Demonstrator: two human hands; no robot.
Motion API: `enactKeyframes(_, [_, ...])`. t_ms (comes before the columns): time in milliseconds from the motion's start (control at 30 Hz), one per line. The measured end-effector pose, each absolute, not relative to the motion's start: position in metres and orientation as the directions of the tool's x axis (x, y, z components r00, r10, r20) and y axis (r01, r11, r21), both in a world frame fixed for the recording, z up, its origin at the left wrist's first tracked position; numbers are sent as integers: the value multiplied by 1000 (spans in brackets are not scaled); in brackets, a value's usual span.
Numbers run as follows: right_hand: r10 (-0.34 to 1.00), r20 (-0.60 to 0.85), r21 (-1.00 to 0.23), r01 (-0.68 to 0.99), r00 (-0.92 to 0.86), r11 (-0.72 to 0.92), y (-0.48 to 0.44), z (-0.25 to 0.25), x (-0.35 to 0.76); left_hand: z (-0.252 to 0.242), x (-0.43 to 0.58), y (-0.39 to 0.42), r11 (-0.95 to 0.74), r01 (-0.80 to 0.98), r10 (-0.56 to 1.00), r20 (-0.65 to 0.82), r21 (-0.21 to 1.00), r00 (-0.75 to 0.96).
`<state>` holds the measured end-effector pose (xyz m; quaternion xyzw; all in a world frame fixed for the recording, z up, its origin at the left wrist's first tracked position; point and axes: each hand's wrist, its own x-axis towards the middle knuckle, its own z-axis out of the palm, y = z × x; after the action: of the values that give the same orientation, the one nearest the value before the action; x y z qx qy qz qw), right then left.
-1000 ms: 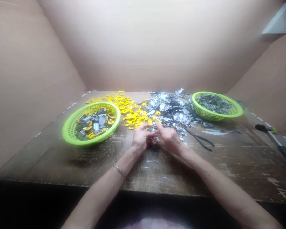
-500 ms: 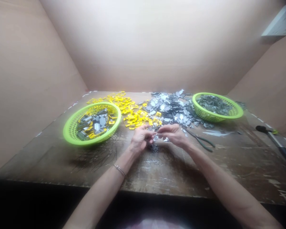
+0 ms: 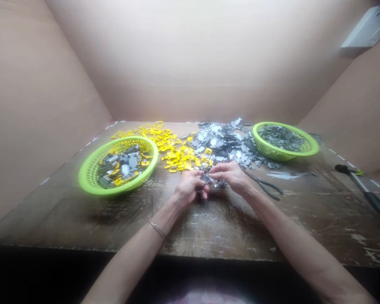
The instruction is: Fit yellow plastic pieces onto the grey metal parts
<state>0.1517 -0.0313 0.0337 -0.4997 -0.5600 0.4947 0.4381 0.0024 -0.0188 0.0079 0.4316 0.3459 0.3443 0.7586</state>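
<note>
Your left hand [image 3: 189, 186]: its fingers grasped a small grey metal piece [image 3: 205, 179] over the middle of the dark, scuffed wooden counter [image 3: 209, 240]. Your right hand [image 3: 230, 175]: thumb and fingers met in a pinch beside that piece; whether they gripped anything could not be told. A silvery metal bracelet [image 3: 157, 229] circled your left wrist.

Beyond your hands: a spread of yellow open frames [image 3: 179, 159], adjoined on the right by a heap of silvery-grey metal plates [image 3: 221, 139], both reaching back near the far wall. To the left stood a round lime-green plastic basket [image 3: 117, 190] holding grey and yellow pieces; far right, a second lime-green basket [image 3: 283, 156], filled with grey pieces, sat against the heap's edge.

Dark-green-handled pliers [image 3: 259, 181] lay just right of your right hand. A black-gripped metal-shafted tool [image 3: 364, 184] lay by the counter's right edge.

Room for moving: a strip of worn wood ran between your hands and the front edge, crossed by your forearms; thin dark strands [image 3: 126, 207] lay left of it, below the first basket.
</note>
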Motion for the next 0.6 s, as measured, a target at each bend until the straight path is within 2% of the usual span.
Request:
enactKeyframes(233, [985,18,-987,152,-169,44,-32,33,149,8,2,-19,396,-239,825,-230,887,516])
enactKeyframes(600, [939,286,-878,340,-191,337,-29,25,149,17,3,-21,417,-320,857,-250,851,451])
